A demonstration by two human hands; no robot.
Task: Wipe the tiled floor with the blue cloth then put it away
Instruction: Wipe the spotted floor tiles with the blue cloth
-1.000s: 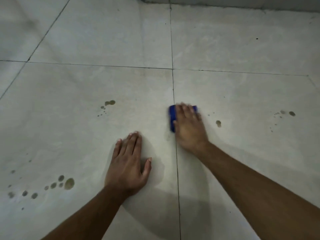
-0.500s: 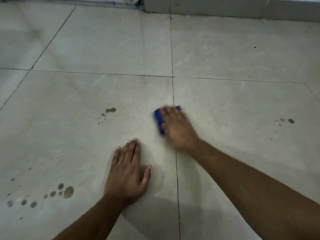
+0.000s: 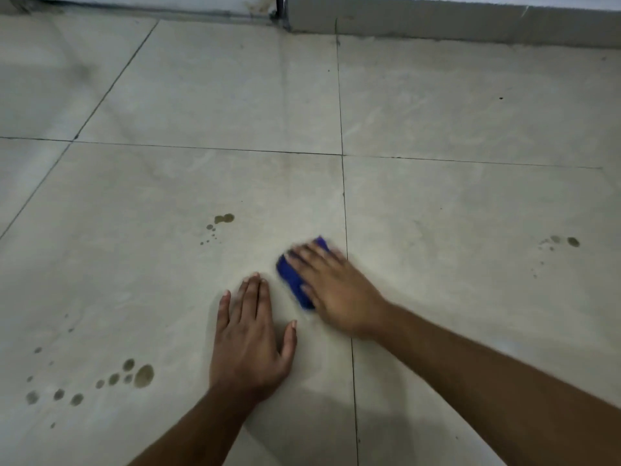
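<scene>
**Wiping under a flat palm: how the cloth handles, and what has shifted**

Pressing down is all this needs. The blue cloth (image 3: 295, 280) looks like a small folded pad, soft and light, and judging by its shape it will slide easily on the tiled floor (image 3: 470, 203) and bunch up if you push from one edge only. Keep your right hand (image 3: 336, 290) spread over it, fingers straight and flat on top, as it is now; nothing is curled round the fabric. To lift it later, pinch the exposed long edge that shows left of your palm. Your left hand (image 3: 250, 341) lies open on the tile, fingers extended, propping you, just beside the cloth but not touching it.

Compared with a second ago, the cloth has travelled leftward across the grout line (image 3: 346, 230) and now sits on the left tile, close to your left fingertips. The dark spot right of that line is gone. Droplet stains (image 3: 223, 219) beyond and brown spots (image 3: 142, 376) at lower left remain unwiped.
</scene>
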